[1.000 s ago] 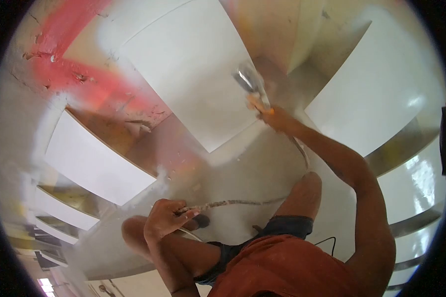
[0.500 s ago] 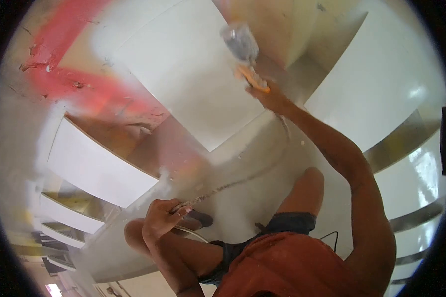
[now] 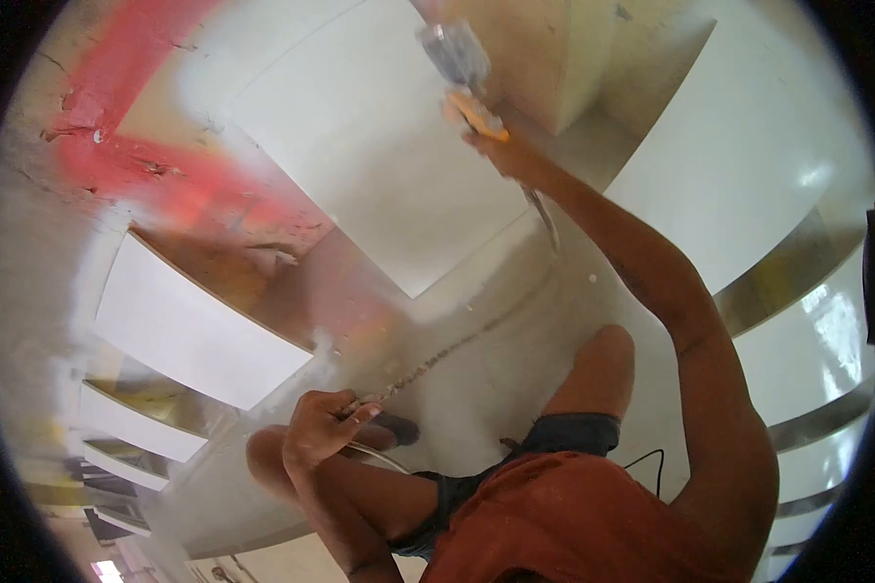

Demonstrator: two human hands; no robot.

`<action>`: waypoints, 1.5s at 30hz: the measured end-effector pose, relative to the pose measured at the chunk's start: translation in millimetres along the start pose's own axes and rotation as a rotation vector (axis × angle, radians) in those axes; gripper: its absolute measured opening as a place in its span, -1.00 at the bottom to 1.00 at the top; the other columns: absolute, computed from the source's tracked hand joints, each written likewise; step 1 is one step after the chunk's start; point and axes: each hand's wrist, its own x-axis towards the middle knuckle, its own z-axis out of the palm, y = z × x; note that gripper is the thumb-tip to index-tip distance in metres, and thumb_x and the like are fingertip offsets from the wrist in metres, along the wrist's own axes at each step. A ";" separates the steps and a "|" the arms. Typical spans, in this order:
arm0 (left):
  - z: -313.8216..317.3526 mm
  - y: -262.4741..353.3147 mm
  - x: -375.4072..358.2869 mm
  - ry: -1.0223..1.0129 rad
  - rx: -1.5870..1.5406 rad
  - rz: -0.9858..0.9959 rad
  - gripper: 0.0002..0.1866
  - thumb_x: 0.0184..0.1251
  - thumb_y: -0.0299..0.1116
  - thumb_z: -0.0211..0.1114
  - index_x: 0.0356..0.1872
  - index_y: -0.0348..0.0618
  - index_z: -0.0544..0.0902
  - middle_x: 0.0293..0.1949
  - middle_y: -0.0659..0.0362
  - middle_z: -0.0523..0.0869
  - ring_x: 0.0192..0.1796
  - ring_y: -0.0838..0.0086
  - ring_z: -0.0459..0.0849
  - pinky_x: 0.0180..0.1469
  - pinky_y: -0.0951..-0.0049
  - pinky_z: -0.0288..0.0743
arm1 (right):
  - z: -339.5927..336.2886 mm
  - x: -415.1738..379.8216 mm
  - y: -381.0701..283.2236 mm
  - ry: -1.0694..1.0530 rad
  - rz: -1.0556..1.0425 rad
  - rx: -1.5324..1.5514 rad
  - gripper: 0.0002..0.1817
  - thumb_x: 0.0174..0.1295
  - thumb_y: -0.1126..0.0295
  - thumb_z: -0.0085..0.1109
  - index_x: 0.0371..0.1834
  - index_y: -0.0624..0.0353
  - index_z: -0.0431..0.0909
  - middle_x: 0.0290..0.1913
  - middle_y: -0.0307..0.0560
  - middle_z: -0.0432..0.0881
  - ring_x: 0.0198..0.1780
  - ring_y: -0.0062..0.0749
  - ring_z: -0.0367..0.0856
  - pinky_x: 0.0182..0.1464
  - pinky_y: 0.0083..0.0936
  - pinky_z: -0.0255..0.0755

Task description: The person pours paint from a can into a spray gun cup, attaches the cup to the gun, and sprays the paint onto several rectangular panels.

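My right hand (image 3: 504,151) is wrapped round the orange handle of a spray gun (image 3: 476,116), held out at the top of the view. Its clear cup (image 3: 454,56) is on top and slightly blurred. Below the gun a pale hose (image 3: 428,365) hangs down and curves back to my left hand (image 3: 323,425), whose fingers are closed on it above my bent knee. A large white panel (image 3: 360,136) stands close to the gun, greyish in its middle. Fine mist blurs the air near the floor.
White panels stand at the left (image 3: 190,321) and right (image 3: 739,165), with more behind them. A wall with red paint (image 3: 156,160) rises at upper left. The grey floor (image 3: 476,330) lies round my legs, and a thin black cable (image 3: 660,471) loops beside my hip.
My right hand and the spray gun have moved up and a little left across the front of the large panel. The hose shifted with them; my left hand has hardly moved.
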 end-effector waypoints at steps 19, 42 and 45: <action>-1.2 -4.8 1.0 -0.002 0.108 0.083 -0.71 0.21 -0.15 0.46 -0.42 -0.22 0.73 -0.67 -0.02 0.57 -0.65 0.24 0.48 -0.49 0.32 0.39 | -51.1 -109.8 88.6 -0.387 0.526 -0.240 -0.63 0.31 0.12 0.24 -0.22 0.29 0.56 -0.51 -0.10 0.53 -0.56 -0.40 0.52 -0.55 -0.37 0.44; 11.8 -1.5 9.6 -0.049 0.075 0.029 -0.61 0.22 -0.10 0.45 -0.53 -0.26 0.62 -0.68 -0.08 0.50 -0.63 0.14 0.42 -0.46 0.25 0.37 | -70.7 -106.8 110.0 -0.304 0.518 -0.178 -0.66 0.31 0.12 0.24 -0.21 0.21 0.53 -0.47 -0.25 0.49 -0.55 -0.55 0.41 -0.60 -0.47 0.25; 10.7 6.0 7.3 -0.065 0.088 0.022 -0.60 0.21 -0.09 0.44 -0.55 -0.25 0.62 -0.68 -0.07 0.50 -0.63 0.12 0.44 -0.47 0.24 0.37 | -75.8 -109.3 95.8 -0.403 0.557 -0.195 -0.66 0.32 0.10 0.21 -0.21 0.19 0.51 -0.50 -0.26 0.46 -0.59 -0.50 0.39 -0.65 -0.46 0.21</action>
